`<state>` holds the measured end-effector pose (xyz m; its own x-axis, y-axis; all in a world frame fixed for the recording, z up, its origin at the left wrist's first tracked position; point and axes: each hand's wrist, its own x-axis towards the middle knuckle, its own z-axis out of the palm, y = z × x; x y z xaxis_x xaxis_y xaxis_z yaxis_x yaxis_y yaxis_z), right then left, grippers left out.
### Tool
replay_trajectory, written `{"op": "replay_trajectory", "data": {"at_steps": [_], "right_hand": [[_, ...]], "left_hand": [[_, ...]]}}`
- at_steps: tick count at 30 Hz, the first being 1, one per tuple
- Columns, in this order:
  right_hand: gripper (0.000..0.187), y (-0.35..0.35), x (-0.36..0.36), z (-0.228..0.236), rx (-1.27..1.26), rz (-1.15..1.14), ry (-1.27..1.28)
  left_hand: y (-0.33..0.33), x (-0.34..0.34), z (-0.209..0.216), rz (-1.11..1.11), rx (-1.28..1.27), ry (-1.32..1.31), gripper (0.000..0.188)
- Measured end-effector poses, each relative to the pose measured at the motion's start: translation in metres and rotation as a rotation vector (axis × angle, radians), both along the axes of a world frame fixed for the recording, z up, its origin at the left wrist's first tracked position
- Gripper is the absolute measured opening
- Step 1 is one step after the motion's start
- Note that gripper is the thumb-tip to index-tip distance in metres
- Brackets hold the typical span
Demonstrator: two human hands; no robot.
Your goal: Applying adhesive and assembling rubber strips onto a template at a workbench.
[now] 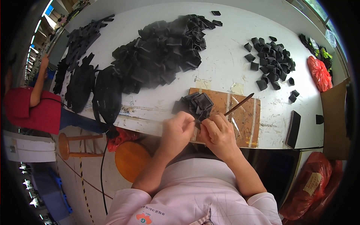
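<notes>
My left hand (176,131) is closed, thumb and fingertips pinched at the near side of a small heap of black fabric pieces (198,104). My right hand (219,133) is closed too, close beside it, with a thin dark-brown stick (240,104) jutting up and to the right from between its fingers. A bit of black fabric shows between the two hands; the fingers hide most of it. The heap lies partly on a brown wooden board (245,125) taped to the near edge of the white table (232,45).
A big pile of black fabric pieces (157,52) spreads across the back left. Smaller black loops (272,62) lie at the right. Black bags (108,93) hang over the left edge. A phone-like black slab (293,129), red bags (319,73) and an orange stool (131,161) are around.
</notes>
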<state>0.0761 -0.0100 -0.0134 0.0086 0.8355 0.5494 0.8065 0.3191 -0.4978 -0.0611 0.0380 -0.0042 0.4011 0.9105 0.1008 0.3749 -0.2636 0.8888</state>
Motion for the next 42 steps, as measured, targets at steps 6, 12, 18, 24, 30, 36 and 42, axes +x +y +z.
{"op": "replay_trajectory", "data": {"at_steps": [6,12,18,24,30,36,42], "right_hand": [[0.01,-0.002,0.0,-0.005,0.069,-0.245,0.157],[0.004,-0.021,0.022,0.02,-0.581,0.162,1.639],[0.017,-0.023,0.036,0.046,-0.62,0.33,1.796],[0.025,-0.008,0.059,0.095,-0.388,0.179,1.316],[0.019,0.017,0.081,0.054,-0.547,0.444,1.57],[0.029,0.034,0.086,0.077,-0.562,0.445,1.375],[0.03,0.023,0.088,0.05,-0.583,0.514,1.39]], "left_hand": [[-0.001,0.021,0.003,0.05,-0.649,-0.685,0.011],[-0.006,0.021,0.019,-0.149,-0.768,-0.724,0.016],[-0.02,0.053,0.036,-0.011,-0.198,-0.654,0.01],[0.017,0.067,0.064,-0.716,-1.295,-1.453,0.024],[0.027,0.07,0.041,-0.607,-1.228,-1.348,0.021],[0.036,0.077,0.04,-0.652,-1.375,-1.526,0.022],[0.022,0.071,0.026,-0.499,-1.216,-1.307,0.025]]}}
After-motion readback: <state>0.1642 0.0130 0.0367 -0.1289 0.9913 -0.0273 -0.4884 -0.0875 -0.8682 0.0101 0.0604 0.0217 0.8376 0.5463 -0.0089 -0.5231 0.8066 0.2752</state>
